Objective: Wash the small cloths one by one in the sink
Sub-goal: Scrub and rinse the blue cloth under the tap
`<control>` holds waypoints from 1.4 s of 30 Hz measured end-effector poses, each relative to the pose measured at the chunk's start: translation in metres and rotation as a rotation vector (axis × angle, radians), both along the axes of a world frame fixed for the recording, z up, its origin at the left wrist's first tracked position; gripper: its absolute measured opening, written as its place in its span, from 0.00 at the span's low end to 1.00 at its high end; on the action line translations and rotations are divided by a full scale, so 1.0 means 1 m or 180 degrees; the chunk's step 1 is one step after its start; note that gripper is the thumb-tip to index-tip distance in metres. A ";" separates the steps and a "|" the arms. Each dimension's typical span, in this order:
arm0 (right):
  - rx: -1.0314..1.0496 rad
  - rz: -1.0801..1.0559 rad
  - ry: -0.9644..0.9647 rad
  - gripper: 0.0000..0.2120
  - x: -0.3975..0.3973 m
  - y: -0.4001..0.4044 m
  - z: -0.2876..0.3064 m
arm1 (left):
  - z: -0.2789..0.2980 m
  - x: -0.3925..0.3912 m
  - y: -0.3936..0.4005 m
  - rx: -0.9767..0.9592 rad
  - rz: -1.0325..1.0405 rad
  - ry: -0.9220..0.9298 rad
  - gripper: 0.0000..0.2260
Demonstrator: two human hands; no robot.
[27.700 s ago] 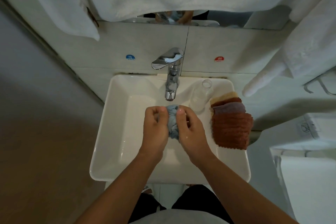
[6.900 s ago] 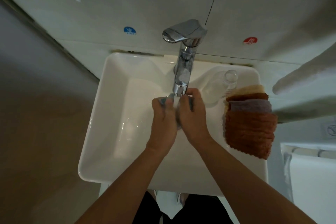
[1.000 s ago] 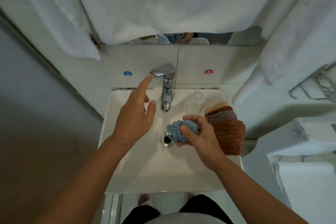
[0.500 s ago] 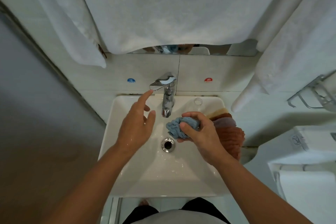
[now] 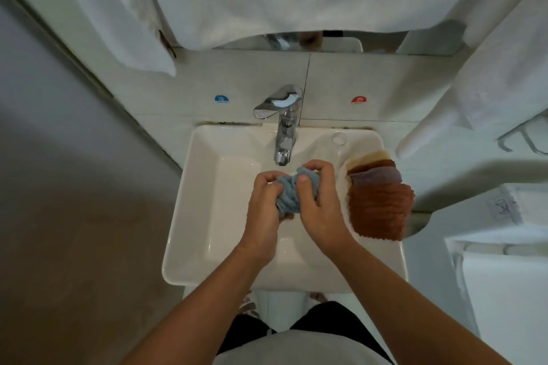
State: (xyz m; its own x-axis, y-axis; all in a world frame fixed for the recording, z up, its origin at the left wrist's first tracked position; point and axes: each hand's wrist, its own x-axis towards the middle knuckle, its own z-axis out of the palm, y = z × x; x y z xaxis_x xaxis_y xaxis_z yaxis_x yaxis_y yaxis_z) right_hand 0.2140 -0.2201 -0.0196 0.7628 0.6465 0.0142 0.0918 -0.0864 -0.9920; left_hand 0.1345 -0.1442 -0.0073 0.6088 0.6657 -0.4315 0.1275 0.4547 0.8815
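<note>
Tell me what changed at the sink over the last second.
The left hand came back from the tap lever and took hold of the blue cloth, which the right hand alone held before; both now grip it over the basin. The stack of cloths and the glass stayed on the right rim.

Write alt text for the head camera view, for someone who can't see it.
Both the left hand and right hand grip a bunched blue cloth over a white rectangular sink, below a chrome faucet. Folded brown and purple cloths lie stacked on the sink's right rim.
</note>
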 end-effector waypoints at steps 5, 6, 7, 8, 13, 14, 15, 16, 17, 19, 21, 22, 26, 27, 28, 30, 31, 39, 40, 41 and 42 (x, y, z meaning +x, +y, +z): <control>-0.0010 -0.0079 -0.0098 0.06 -0.016 0.008 -0.012 | -0.019 0.003 -0.008 0.0357 -0.0075 0.0070 0.08; -0.0030 -0.0104 -0.0077 0.05 -0.018 0.011 -0.015 | -0.024 0.003 -0.008 0.0484 -0.0121 0.0075 0.10; -0.0071 -0.0136 -0.0069 0.06 -0.018 0.015 -0.019 | -0.029 0.005 -0.007 0.0513 -0.0124 0.0117 0.11; -0.0172 -0.0161 -0.0094 0.08 -0.017 0.019 -0.024 | -0.034 0.006 -0.005 0.0484 -0.0097 0.0215 0.11; -0.0696 -0.0111 -0.0147 0.18 -0.012 0.037 -0.047 | -0.058 0.011 0.017 0.0777 -0.0196 0.0677 0.11; -0.0724 -0.0123 -0.0176 0.19 -0.010 0.041 -0.052 | -0.063 0.012 0.021 0.0875 -0.0278 0.0691 0.11; -0.0733 -0.0148 -0.0212 0.19 -0.008 0.045 -0.056 | -0.066 0.013 0.024 0.0802 -0.0288 0.0673 0.11; -0.0739 -0.0177 -0.0234 0.20 -0.007 0.049 -0.060 | -0.069 0.014 0.027 0.0630 -0.0210 0.0664 0.13; -0.0749 -0.0207 -0.0229 0.20 -0.006 0.052 -0.063 | -0.072 0.016 0.028 0.0488 -0.0077 0.0692 0.14; -0.0754 -0.0238 -0.0104 0.20 -0.004 0.057 -0.071 | -0.076 0.019 0.032 0.0389 0.0129 0.0725 0.16; -0.0733 -0.0221 -0.0017 0.21 -0.003 0.059 -0.076 | -0.080 0.020 0.032 0.0469 0.0124 0.0691 0.18; -0.0730 -0.0211 -0.0014 0.20 -0.002 0.060 -0.078 | -0.081 0.020 0.032 0.0526 0.0083 0.0710 0.18; -0.0700 -0.0208 -0.0158 0.19 0.001 0.063 -0.082 | -0.086 0.023 0.032 0.0711 -0.0052 0.0778 0.16; -0.0691 -0.0197 -0.0176 0.20 0.002 0.064 -0.083 | -0.086 0.025 0.032 0.0727 -0.0038 0.0794 0.16; -0.0668 -0.0195 -0.0145 0.20 0.003 0.064 -0.083 | -0.086 0.025 0.032 0.0834 -0.0029 0.0810 0.16; -0.0655 -0.0225 -0.0098 0.21 0.003 0.063 -0.080 | -0.085 0.025 0.031 0.1196 -0.0108 0.0930 0.13; -0.0668 -0.0248 -0.0121 0.21 0.003 0.063 -0.077 | -0.083 0.022 0.030 0.1377 -0.0098 0.0925 0.13; -0.1149 0.0163 0.2038 0.30 0.012 0.034 -0.048 | -0.060 0.001 0.031 0.1449 -0.0256 0.0036 0.07; -0.1020 0.0121 0.2262 0.27 0.015 0.030 -0.044 | -0.057 -0.002 0.029 0.1386 -0.0254 0.0049 0.13; -0.0802 -0.0005 0.2338 0.23 0.016 0.027 -0.041 | -0.056 -0.004 0.026 0.1236 -0.0195 0.0073 0.18; -0.0603 -0.0180 0.2252 0.18 0.016 0.024 -0.038 | -0.055 -0.005 0.023 0.1014 -0.0099 0.0077 0.21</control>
State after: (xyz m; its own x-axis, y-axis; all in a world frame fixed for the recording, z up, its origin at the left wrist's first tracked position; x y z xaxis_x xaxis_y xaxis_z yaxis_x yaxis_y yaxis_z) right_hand 0.2301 -0.1963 -0.0579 0.5804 0.5483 -0.6021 -0.5748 -0.2479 -0.7798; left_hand 0.1293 -0.1209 -0.0622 0.6232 0.7508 -0.2188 0.1596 0.1518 0.9754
